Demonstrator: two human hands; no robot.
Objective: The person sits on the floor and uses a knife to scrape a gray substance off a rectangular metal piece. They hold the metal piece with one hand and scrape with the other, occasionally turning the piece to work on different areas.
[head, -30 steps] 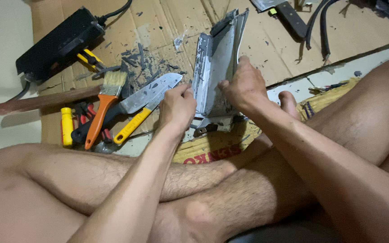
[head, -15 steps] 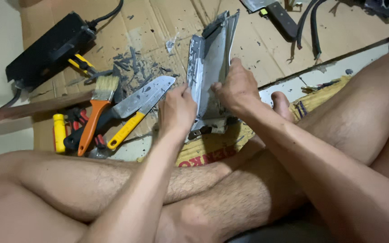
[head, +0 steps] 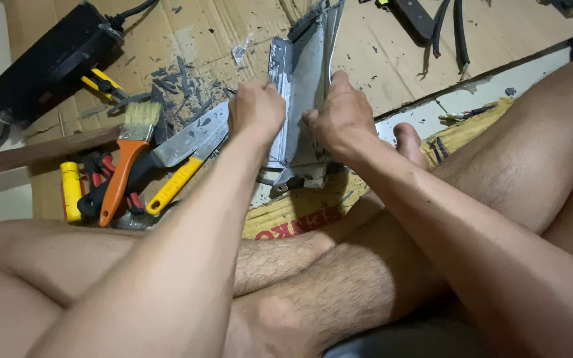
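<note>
I sit on the floor with crossed bare legs. A grey sheet-metal bracket stands on edge on the cardboard in front of me. My left hand grips its left side. Its right edge is clasped by my right hand, thumb on the face of the metal. The lower end of the bracket rests by my foot.
Left of my hands lie a steel scraper, an orange-handled brush, a yellow-handled tool, red-handled pliers and a yellow cylinder. A black box with cable sits far left. Black cables lie at top right.
Both hands and the bracket have kept their grip; the view has shifted slightly, so they sit a little higher and more central in the frame.
</note>
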